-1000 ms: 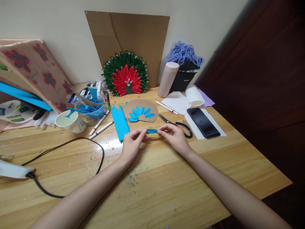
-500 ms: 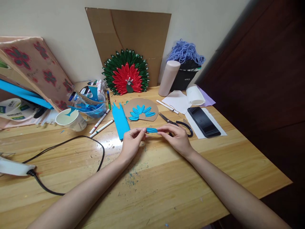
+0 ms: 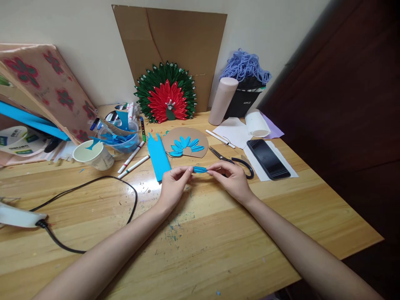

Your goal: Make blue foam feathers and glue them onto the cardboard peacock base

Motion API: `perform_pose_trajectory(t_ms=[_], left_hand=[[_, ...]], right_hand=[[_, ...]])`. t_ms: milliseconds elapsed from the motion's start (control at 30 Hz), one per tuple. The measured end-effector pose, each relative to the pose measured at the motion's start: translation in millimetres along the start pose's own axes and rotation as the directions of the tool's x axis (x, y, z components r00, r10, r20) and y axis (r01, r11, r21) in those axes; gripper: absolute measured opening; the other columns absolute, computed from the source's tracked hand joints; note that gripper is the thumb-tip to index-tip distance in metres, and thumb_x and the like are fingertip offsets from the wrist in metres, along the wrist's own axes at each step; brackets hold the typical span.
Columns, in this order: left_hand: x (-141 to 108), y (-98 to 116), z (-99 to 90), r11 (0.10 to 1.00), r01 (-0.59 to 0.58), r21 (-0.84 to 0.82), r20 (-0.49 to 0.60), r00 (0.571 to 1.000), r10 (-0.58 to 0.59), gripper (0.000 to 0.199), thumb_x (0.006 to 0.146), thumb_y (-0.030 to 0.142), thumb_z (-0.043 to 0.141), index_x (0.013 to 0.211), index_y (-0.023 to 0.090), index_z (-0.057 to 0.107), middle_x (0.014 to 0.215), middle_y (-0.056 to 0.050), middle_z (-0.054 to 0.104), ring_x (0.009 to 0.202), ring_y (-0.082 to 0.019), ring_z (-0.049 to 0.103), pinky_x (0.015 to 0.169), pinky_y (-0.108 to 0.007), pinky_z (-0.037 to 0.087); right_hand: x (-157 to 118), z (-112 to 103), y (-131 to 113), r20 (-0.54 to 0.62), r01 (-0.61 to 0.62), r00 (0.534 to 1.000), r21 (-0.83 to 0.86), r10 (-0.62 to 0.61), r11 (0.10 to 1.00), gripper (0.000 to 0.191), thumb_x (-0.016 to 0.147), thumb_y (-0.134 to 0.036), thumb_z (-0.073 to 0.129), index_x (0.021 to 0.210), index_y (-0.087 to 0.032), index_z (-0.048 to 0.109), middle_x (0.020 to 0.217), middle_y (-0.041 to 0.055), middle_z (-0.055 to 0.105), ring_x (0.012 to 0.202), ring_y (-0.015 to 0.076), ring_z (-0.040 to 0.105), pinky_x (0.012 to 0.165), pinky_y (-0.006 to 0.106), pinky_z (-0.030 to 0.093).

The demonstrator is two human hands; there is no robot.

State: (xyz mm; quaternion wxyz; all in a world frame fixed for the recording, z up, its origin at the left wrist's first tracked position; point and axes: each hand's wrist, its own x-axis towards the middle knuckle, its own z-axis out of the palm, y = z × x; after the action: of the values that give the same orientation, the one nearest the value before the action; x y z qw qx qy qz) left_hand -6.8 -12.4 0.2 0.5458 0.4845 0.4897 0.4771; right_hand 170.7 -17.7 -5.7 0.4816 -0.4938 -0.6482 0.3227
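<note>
A small blue crepe-paper petal [image 3: 200, 170] is stretched level above the table, pinched at both ends. My left hand [image 3: 175, 183] grips its left tip between thumb and fingers; my right hand [image 3: 231, 180] pinches the right tip. Just beyond lies a rounded cardboard piece [image 3: 200, 135] with a half ring of blue petals [image 3: 187, 145] on it. A folded strip of blue crepe paper [image 3: 158, 158] lies by my left hand. Black-handled scissors [image 3: 229, 159] rest behind my right hand, which partly covers them.
A red and green paper peacock [image 3: 168, 93] leans on a cardboard sheet [image 3: 187, 37]. Leftward are a paper cup [image 3: 93, 155], a tub of blue scraps [image 3: 120, 139], markers [image 3: 133, 166] and a glue gun [image 3: 20, 216] with its cord. A phone [image 3: 268, 159] and a bottle [image 3: 222, 101] stand right.
Both hands keep their pinch on the petal, and its right end now looks narrower and more pointed. The camera view has shifted very slightly.
</note>
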Motion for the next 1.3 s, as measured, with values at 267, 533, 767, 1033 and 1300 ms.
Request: perform_pose_trajectory(t_ms=[267,533,767,1033,1300], left_hand=[[1.1,-5.0,-1.3,1.000,-0.010,0.005,0.021,1.000,0.010,0.023,0.074,0.036,0.064,0.076,0.014,0.069,0.067,-0.004,0.064,0.062,-0.012,0.057,0.060,-0.024,0.047],[1.3,-6.0,-2.2,1.000,-0.011,-0.013,0.049,0.999,0.012,0.023,0.075,0.036,0.063,0.077,0.014,0.068,0.067,-0.003,0.063,0.063,-0.012,0.057,0.061,-0.024,0.046],[-2.9,-2.6,1.0,1.000,0.005,0.025,0.138,0.990,-0.009,0.026,0.077,0.037,0.060,0.073,0.013,0.066,0.068,-0.005,0.065,0.062,-0.012,0.058,0.059,-0.023,0.046],[-4.2,-3.7,0.8,0.999,-0.002,0.048,0.171,0.985,-0.006,0.030,0.080,0.039,0.056,0.071,0.012,0.066,0.066,-0.004,0.064,0.059,-0.012,0.057,0.056,-0.021,0.044],[-3.5,-3.7,1.0,0.999,-0.011,0.035,0.162,0.987,0.005,0.030,0.081,0.038,0.054,0.072,0.012,0.067,0.063,-0.003,0.062,0.058,-0.011,0.055,0.054,-0.021,0.043]], right_hand=[[0.5,0.4,0.4,0.033,-0.094,0.995,0.053,0.092,0.994,0.013,0.075,-0.031,0.065,0.079,-0.019,0.063,0.080,0.0032,0.065,0.073,0.0160,0.063,0.066,0.028,0.052],[-0.4,0.2,0.6,0.048,0.002,0.999,-0.049,0.001,0.999,0.008,0.080,-0.028,0.060,0.081,-0.019,0.059,0.082,0.0031,0.062,0.076,0.0156,0.061,0.069,0.028,0.051],[-1.7,-0.2,-3.8,0.090,0.096,0.993,-0.171,-0.081,0.981,0.005,0.084,-0.024,0.056,0.082,-0.020,0.058,0.080,0.0023,0.061,0.074,0.0150,0.059,0.068,0.027,0.049],[-2.5,0.0,-5.5,0.134,0.148,0.984,-0.233,-0.119,0.961,0.005,0.087,-0.023,0.051,0.085,-0.020,0.055,0.081,0.0030,0.060,0.076,0.0154,0.057,0.068,0.027,0.047],[-0.6,-0.8,-8.3,0.219,0.327,0.941,-0.385,-0.259,0.863,0.009,0.090,-0.024,0.043,0.087,-0.021,0.051,0.080,0.0054,0.058,0.077,0.0190,0.055,0.072,0.032,0.044]])
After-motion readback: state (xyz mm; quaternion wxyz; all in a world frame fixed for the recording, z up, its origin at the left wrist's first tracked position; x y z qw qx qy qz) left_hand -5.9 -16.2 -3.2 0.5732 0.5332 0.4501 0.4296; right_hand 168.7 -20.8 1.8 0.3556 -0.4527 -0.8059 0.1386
